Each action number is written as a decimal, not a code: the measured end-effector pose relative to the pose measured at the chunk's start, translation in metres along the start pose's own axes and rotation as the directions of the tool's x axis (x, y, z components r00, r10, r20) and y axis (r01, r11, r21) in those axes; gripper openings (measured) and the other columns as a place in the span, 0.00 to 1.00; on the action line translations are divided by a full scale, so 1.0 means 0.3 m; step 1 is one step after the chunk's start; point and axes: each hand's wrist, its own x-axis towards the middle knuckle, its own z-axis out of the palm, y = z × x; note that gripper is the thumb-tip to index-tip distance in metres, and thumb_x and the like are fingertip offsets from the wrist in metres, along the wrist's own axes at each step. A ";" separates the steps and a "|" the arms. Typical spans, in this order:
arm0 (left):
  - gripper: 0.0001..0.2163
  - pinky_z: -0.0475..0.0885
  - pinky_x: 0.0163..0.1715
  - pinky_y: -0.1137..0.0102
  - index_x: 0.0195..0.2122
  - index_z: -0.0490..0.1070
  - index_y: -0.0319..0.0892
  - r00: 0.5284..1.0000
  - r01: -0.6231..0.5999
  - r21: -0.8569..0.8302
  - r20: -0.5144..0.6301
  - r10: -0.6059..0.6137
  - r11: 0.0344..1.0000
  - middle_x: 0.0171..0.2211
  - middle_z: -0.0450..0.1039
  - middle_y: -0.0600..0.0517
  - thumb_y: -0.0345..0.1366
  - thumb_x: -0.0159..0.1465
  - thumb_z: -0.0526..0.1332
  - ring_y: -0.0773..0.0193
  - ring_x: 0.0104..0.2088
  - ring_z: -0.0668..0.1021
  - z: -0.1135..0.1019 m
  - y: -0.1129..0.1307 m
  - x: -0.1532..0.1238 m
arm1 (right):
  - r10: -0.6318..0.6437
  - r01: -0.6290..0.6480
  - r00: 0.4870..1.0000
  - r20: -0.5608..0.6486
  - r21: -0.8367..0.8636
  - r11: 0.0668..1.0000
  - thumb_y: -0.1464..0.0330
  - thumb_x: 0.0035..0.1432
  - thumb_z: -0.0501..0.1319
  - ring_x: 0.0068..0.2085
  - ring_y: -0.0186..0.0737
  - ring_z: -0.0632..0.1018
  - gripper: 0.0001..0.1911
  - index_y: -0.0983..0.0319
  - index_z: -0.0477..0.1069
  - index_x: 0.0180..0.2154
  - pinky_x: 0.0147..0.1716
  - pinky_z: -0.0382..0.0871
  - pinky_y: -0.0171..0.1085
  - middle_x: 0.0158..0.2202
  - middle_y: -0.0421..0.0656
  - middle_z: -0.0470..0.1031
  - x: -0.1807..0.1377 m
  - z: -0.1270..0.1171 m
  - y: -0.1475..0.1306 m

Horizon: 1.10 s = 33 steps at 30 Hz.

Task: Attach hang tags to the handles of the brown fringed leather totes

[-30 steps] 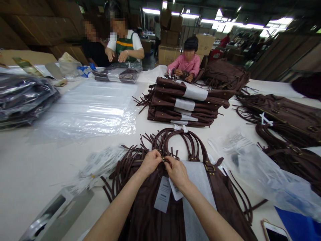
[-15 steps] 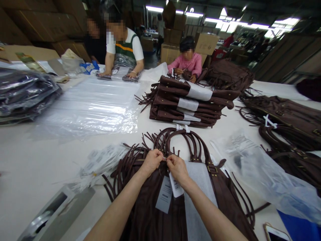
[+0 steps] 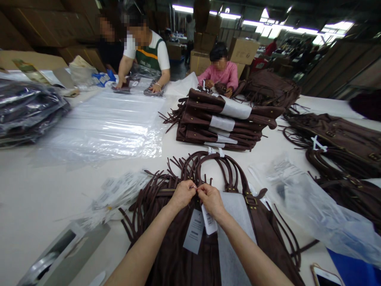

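I see the brown bag lying on the surface, right in front of the person. Both hands work at its top edge, just below the handles. The left hand has come a tiny bit closer to the right hand than it was half a second ago, so the tips almost meet now. The fingers of both hands are pinched tight on something very small. It looks like string, but it is too little for me to be sure.

Under the hands, a grey tag and a white tag rest on the front of the bag, in the same spot as before. To me that means the small, careful work is going on in one place, and I can't tell if the string is fastened. A paper strip lies over the bag, beside the right hand.

A heap of tags sits to the left of the bag, and a stack of bags is behind it. Far behind the bag, a co-worker's hands, up in the air a second ago, now press on a plastic wrapped bag.
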 end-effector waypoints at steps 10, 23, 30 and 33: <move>0.02 0.49 0.13 0.76 0.21 0.63 0.38 0.991 0.101 -0.386 0.120 -0.058 0.917 0.12 0.61 0.59 0.30 0.44 0.53 0.77 0.11 0.56 -0.016 0.003 -0.041 | 0.180 -0.236 0.968 0.174 0.391 0.890 0.63 0.42 0.61 0.15 0.28 0.63 0.09 0.62 0.66 0.25 0.16 0.54 0.29 0.14 0.33 0.65 -0.031 -0.041 -0.031; 0.05 0.47 0.13 0.78 0.28 0.66 0.38 0.984 0.121 -0.368 0.167 -0.063 0.922 0.22 0.65 0.57 0.33 0.53 0.59 0.81 0.12 0.59 -0.059 -0.004 -0.221 | 0.358 -0.572 0.819 0.447 0.680 0.459 0.68 0.30 0.70 0.17 0.31 0.69 0.17 0.66 0.65 0.23 0.19 0.61 0.31 0.17 0.39 0.71 -0.186 -0.061 -0.020; 0.09 0.49 0.12 0.79 0.31 0.67 0.39 0.965 0.111 -0.232 0.257 -0.049 0.966 0.21 0.63 0.58 0.40 0.54 0.59 0.80 0.12 0.61 -0.052 -0.018 -0.312 | 0.361 -0.626 0.777 0.515 0.688 0.366 0.69 0.31 0.69 0.21 0.36 0.74 0.16 0.67 0.68 0.25 0.24 0.66 0.37 0.21 0.44 0.74 -0.198 -0.041 -0.024; 0.10 0.51 0.14 0.79 0.34 0.66 0.40 0.957 0.094 -0.157 0.287 -0.046 0.983 0.16 0.61 0.60 0.41 0.55 0.58 0.78 0.12 0.60 -0.048 -0.019 -0.340 | 0.399 -0.581 0.803 0.444 0.735 0.351 0.69 0.30 0.69 0.20 0.35 0.72 0.14 0.66 0.67 0.22 0.23 0.66 0.36 0.19 0.41 0.73 -0.198 -0.012 -0.025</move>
